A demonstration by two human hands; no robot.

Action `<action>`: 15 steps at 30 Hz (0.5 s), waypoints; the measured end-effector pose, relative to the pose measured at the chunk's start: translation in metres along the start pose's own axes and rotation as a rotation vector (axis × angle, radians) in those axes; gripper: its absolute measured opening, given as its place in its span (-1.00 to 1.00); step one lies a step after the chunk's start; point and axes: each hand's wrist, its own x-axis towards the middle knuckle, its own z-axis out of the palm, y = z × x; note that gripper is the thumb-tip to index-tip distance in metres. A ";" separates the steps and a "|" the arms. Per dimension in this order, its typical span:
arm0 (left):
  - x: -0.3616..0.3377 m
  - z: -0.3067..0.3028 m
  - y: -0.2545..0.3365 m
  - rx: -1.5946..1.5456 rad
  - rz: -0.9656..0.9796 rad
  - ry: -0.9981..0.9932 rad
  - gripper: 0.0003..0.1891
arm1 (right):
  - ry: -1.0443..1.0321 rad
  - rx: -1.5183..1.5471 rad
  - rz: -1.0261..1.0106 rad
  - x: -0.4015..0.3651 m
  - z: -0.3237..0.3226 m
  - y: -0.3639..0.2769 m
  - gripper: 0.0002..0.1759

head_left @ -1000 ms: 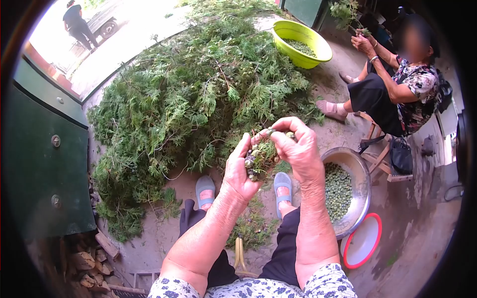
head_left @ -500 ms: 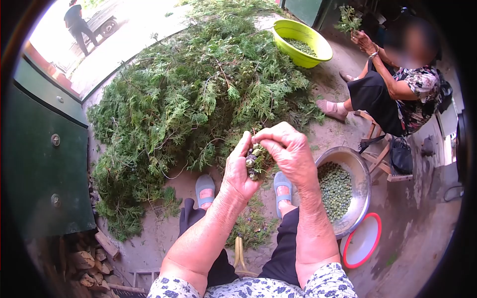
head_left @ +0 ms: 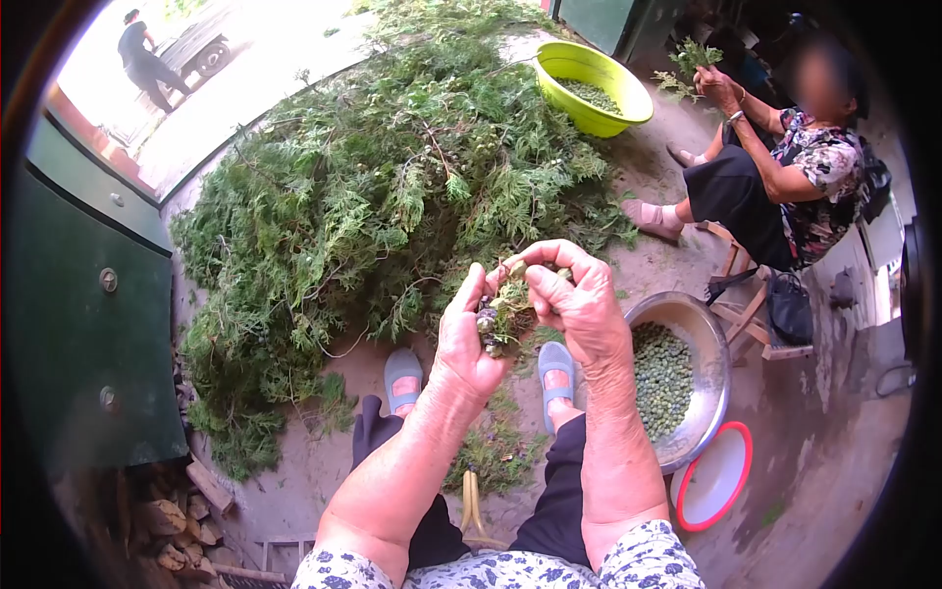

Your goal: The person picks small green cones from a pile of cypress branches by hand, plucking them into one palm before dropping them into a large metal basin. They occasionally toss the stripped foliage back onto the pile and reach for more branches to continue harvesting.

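Observation:
My left hand (head_left: 465, 336) is cupped around a small bunch of green cones and leafy bits (head_left: 502, 316), which rests against its palm and fingers. Close on its right, my right hand (head_left: 579, 304) has its fingers curled, with a few round green cones showing at the fingertips. The two hands nearly meet above the bunch. Below and to the right stands a metal basin (head_left: 708, 378) holding many loose green cones (head_left: 659, 381). A large heap of evergreen branches (head_left: 383, 206) spreads over the floor in front of me.
A yellow-green tub (head_left: 579, 110) with more cones stands at the heap's far right. Another person (head_left: 775, 177) sits at right holding a leafy sprig (head_left: 695, 61). A red-rimmed white lid (head_left: 714, 478) leans by the basin. Firewood (head_left: 172, 530) lies lower left; someone stands outside near a cart (head_left: 194, 47).
My right hand has shifted slightly right and its fingers have curled in, with cones now visible at them. The seated person's hands and sprig have moved; the person outside leans more.

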 end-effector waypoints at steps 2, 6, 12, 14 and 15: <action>-0.003 0.009 0.000 0.011 0.005 0.001 -0.64 | -0.066 0.267 -0.017 0.004 -0.001 0.005 -0.82; 0.002 -0.011 0.007 0.131 -0.009 -0.110 -0.58 | -0.106 0.665 -0.034 0.006 -0.001 0.015 -0.81; 0.000 -0.003 0.011 0.002 0.087 0.031 -0.63 | -0.333 0.906 -0.202 0.006 -0.015 0.004 -0.75; 0.001 -0.003 0.011 -0.028 0.134 0.045 -0.64 | -0.457 1.009 -0.319 -0.012 -0.029 -0.028 -0.77; 0.000 -0.001 0.010 -0.009 0.139 0.056 -0.64 | -0.449 1.095 -0.346 -0.027 -0.029 -0.051 -0.76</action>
